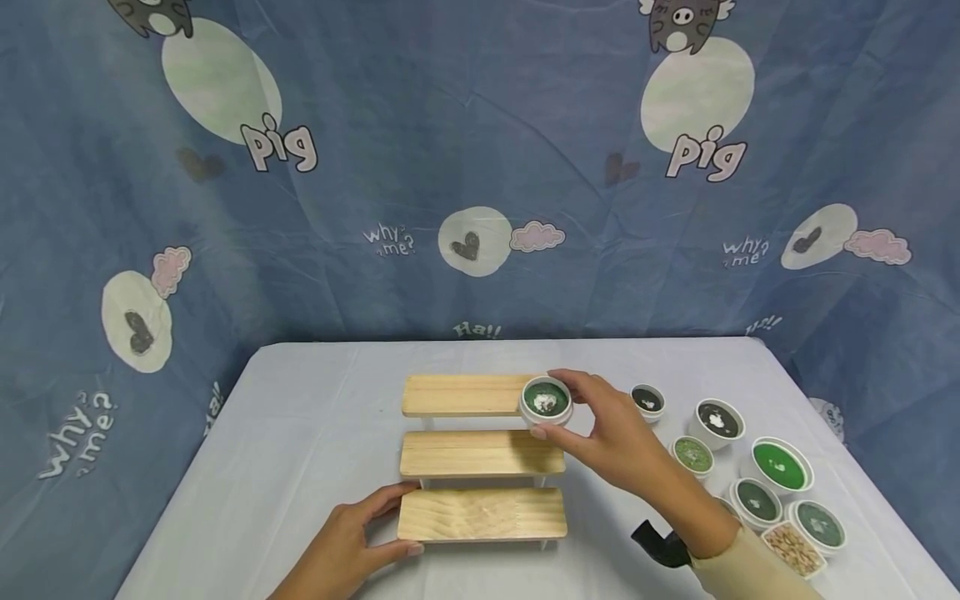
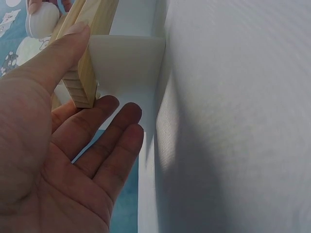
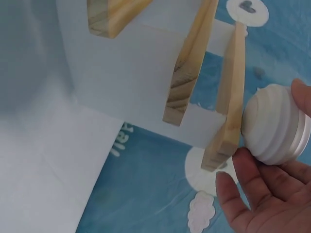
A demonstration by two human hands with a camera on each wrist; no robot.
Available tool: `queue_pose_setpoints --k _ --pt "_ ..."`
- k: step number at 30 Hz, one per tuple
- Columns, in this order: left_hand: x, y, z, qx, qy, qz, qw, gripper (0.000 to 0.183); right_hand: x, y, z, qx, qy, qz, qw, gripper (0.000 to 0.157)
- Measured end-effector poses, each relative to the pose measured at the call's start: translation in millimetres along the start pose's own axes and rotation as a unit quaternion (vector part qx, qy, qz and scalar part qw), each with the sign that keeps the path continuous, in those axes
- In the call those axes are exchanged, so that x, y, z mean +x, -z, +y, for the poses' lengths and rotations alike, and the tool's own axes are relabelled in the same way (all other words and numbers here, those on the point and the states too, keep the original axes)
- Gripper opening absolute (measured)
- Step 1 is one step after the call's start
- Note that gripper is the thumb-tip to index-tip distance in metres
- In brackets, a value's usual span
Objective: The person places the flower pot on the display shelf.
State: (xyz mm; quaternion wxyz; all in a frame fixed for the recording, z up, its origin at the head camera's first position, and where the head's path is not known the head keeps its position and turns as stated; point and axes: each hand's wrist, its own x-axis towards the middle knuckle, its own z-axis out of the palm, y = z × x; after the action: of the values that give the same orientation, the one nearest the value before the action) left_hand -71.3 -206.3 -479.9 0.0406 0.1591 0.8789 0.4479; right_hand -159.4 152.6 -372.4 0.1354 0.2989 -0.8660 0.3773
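A three-step wooden shelf (image 1: 480, 454) with pale supports stands on the table. My left hand (image 1: 345, 533) grips the left end of its lowest board (image 1: 483, 515), thumb at the front and index finger at the back corner. In the left wrist view, the other fingers of the left hand (image 2: 92, 160) stay off the wood. At the right end of the top board (image 1: 457, 396), my right hand (image 1: 622, 433) holds a small white cup (image 1: 545, 400) with a green, white-patterned top. The right wrist view shows the cup's ridged side (image 3: 274, 124) close against the top board; contact is unclear.
Right of the shelf stand several white cups with green or dark tops, among them a bright green one (image 1: 780, 465) and a dark one (image 1: 717, 421). A square container of beige pieces (image 1: 795, 548) sits near the right forearm. Patterned blue cloth (image 1: 480, 167) hangs behind.
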Motion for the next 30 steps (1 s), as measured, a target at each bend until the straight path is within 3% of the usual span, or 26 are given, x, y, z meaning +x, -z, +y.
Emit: queue_pose_setpoints --k 20,25,30 --pt "-0.9 0.1 0.5 -0.005 -0.007 0.000 1.0000 0.069 13 -8.3 -1 -0.007 -0.005 0.002 1.000 0.066" --pt "-1.0 -0.6 -0.8 -0.003 -0.017 0.002 0.9999 0.069 18 -10.3 -1 0.001 -0.002 0.017 1.000 0.065" --pt "-1.0 0.3 -0.1 0.000 -0.013 0.004 0.9999 0.069 23 -15.2 -1 0.024 -0.005 0.004 1.000 0.065"
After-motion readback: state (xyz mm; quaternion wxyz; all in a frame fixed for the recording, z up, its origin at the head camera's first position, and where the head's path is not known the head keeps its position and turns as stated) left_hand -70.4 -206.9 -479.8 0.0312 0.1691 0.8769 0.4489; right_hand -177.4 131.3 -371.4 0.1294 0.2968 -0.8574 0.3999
